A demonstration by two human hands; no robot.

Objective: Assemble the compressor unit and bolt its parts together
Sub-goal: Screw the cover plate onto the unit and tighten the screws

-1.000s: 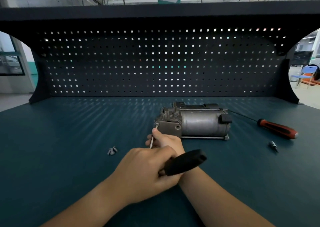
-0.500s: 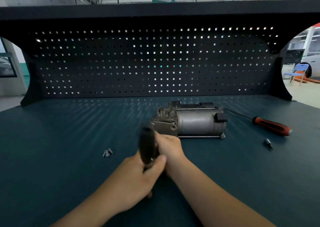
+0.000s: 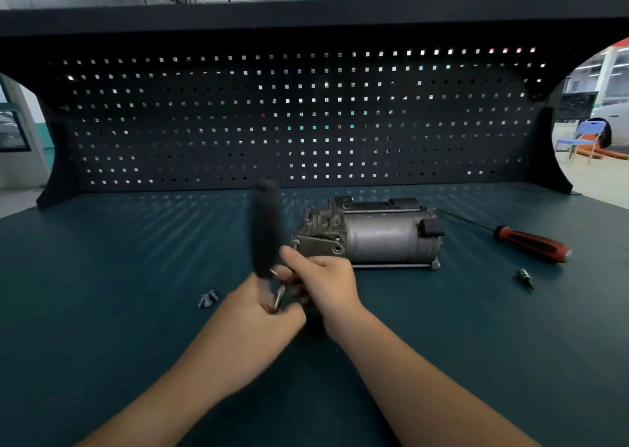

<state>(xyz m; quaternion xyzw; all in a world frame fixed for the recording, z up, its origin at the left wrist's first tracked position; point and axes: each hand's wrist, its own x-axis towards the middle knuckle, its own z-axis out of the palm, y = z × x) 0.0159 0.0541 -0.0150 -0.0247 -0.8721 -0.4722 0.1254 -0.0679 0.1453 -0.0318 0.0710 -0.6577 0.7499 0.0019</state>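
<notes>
The grey metal compressor unit [image 3: 371,233] lies on its side in the middle of the green bench. Just in front of its left end, my left hand [image 3: 252,324] and my right hand [image 3: 323,283] meet around a black-handled driver [image 3: 265,228]. Its handle stands upright and blurred above the hands, and its thin metal shaft [image 3: 279,296] shows between my fingers. My left hand grips the shaft low down; my right hand pinches it from the right. The tip of the tool is hidden by my hands.
Two small bolts [image 3: 207,299] lie on the bench left of my hands. A red-and-black screwdriver [image 3: 531,247] lies right of the compressor, with a small driver bit [image 3: 524,277] in front of it. A dark pegboard [image 3: 306,119] closes off the back.
The driver has come off the compressor's left face. Its handle swung from pointing right, near my left hand, to standing upright, and both hands drew back a little toward me.
</notes>
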